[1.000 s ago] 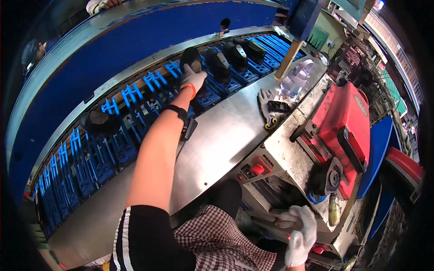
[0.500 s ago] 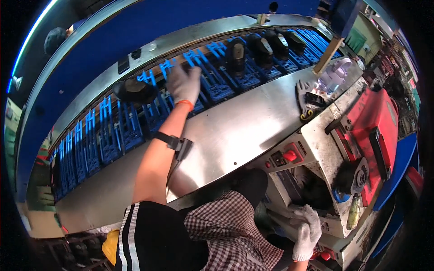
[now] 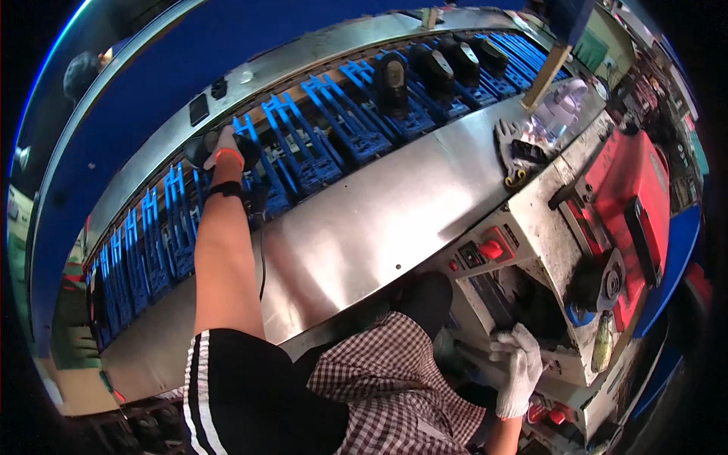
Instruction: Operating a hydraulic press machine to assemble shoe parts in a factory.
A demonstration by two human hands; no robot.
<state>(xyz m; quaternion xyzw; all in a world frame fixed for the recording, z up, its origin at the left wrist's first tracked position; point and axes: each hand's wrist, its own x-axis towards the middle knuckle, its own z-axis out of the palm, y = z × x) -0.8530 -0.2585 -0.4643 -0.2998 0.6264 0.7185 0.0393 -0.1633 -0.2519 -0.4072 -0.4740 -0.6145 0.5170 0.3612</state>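
Observation:
My left hand, in a pale glove with an orange band at the wrist, is at a black shoe-shaped piece on the blue-slatted conveyor. Its fingers close over the piece and are partly hidden. A black strap circles that forearm. Down at the right, my right hand, in a white knit glove, hangs in front of the machine cabinet. Its fingers are loosely bent and apart, with nothing visible between them.
Several more black shoe-shaped pieces stand farther right on the conveyor. Along its near side runs a metal ledge, with a glove and a clear bottle at its right end. A phone-like black slab lies on the far rail. A red machine stands right.
My left hand has moved left from above the blue slats onto the black shoe-shaped piece. My right hand stays low beside the cabinet.

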